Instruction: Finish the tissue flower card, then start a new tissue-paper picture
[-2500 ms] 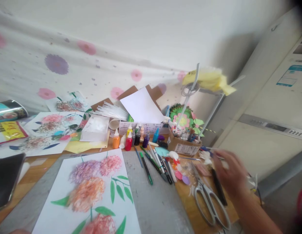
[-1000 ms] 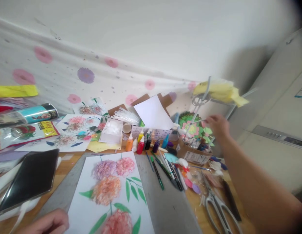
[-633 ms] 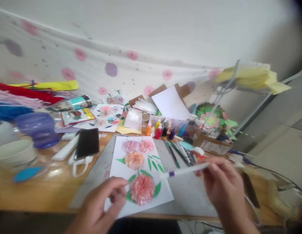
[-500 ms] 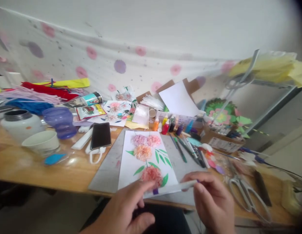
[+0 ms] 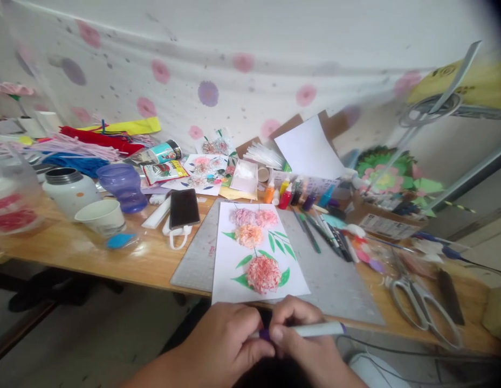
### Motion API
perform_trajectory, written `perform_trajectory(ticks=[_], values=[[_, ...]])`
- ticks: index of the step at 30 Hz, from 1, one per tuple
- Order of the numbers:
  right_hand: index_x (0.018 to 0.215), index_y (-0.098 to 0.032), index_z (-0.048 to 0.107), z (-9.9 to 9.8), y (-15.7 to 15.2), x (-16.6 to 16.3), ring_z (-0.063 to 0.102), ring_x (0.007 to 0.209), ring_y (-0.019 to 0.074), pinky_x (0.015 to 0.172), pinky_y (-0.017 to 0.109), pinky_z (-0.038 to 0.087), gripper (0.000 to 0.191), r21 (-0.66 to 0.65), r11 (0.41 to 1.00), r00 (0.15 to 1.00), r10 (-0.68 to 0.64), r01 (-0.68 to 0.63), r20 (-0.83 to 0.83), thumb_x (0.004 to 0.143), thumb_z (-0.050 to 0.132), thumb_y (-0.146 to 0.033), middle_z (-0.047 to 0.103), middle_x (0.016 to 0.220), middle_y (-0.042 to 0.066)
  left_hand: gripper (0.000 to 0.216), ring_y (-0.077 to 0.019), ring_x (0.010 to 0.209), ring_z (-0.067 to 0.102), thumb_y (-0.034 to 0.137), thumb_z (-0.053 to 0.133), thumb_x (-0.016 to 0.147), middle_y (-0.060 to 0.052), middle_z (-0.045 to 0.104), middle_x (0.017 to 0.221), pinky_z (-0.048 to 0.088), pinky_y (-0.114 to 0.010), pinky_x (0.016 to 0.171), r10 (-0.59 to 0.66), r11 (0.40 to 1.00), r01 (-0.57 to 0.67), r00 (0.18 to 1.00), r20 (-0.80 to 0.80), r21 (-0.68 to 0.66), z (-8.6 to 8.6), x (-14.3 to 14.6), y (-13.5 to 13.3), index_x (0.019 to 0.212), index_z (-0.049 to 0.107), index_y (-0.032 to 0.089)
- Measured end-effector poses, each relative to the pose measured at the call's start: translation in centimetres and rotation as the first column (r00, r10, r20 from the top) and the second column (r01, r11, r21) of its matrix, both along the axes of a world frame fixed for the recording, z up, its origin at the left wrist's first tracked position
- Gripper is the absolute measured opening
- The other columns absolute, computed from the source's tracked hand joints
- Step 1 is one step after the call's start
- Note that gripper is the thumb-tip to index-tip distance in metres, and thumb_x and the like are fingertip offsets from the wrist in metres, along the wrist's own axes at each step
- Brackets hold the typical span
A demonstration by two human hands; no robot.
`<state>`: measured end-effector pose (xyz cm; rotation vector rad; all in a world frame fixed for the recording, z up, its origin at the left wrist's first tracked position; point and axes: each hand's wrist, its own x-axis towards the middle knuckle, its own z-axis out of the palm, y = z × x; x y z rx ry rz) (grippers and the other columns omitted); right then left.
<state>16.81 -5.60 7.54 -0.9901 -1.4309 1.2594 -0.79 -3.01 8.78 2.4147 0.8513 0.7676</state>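
Both my hands meet just below the table's front edge, around a white marker (image 5: pixel 315 329) with a purple cap. My right hand (image 5: pixel 307 345) wraps its barrel. My left hand (image 5: pixel 224 347) pinches the purple cap end. Right above them lies a white sheet with painted pink and orange flowers and green leaves (image 5: pixel 256 253), resting on a grey cutting mat (image 5: pixel 339 280).
Loose markers (image 5: pixel 321 234), small paint bottles (image 5: pixel 286 196) and scissors (image 5: pixel 422 302) lie right of the sheet. A black phone (image 5: pixel 184 208), paper cup (image 5: pixel 100 217), purple jar (image 5: pixel 123 186) and white jar (image 5: pixel 68 188) stand left. Papers and a cardboard box (image 5: pixel 385 221) crowd the back.
My right hand reached to the box at the back right, came back with the marker, and both hands moved down to the table's front edge. The view swung left and down.
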Motion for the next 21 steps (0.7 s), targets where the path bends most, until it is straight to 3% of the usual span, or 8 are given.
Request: perform_trajectory(ticks=[6,12,18,21], values=[[0.069,-0.017,0.059,-0.9,-0.8,0.7,0.047,0.044,0.0055,0.043,0.016,0.033,0.019,-0.016,0.998,0.990,-0.067,0.066,-0.124,0.081,0.066,-0.029,0.060,0.052,-0.002,0.070,-0.0117,0.055,0.055,0.068,0.015,0.089,-0.001,0.058,0.059,0.034,-0.021,0.051,-0.070,0.988,0.055,0.992,-0.102,-0.144,0.7,0.1,0.5,0.068,0.055,0.015],[0.074,-0.019,0.061,-0.4,-1.1,0.8,0.048,0.045,0.0057,0.042,0.015,0.034,0.011,0.041,0.996,0.978,-0.069,0.078,-0.199,0.082,0.065,-0.025,0.061,0.056,-0.003,0.067,-0.0132,0.060,0.057,0.066,0.015,0.091,-0.003,0.061,0.064,0.035,-0.023,0.054,-0.094,0.988,0.081,0.990,-0.105,-0.128,2.0,-0.2,1.0,0.067,0.052,0.016],[0.077,-0.019,0.062,0.0,0.4,0.1,0.050,0.047,0.0070,0.043,0.018,0.037,0.006,0.123,0.992,0.981,0.025,-0.001,-0.193,0.083,0.062,-0.020,0.063,0.060,-0.002,0.049,-0.0090,0.055,0.053,0.055,0.034,0.094,0.002,0.060,0.063,0.032,-0.019,0.051,-0.092,0.980,0.076,0.992,-0.083,-0.183,2.5,-0.8,1.5,0.069,0.051,0.017],[0.072,-0.020,0.062,0.9,1.7,1.7,0.048,0.045,0.0079,0.044,0.019,0.039,0.011,0.160,0.979,0.940,-0.071,0.130,-0.333,0.083,0.062,-0.023,0.058,0.053,-0.003,0.047,-0.0079,0.044,0.048,0.052,0.039,0.093,0.005,0.053,0.051,0.029,-0.019,0.045,-0.002,0.969,-0.023,0.995,-0.100,-0.247,2.6,-3.3,2.7,0.063,0.049,0.017]])
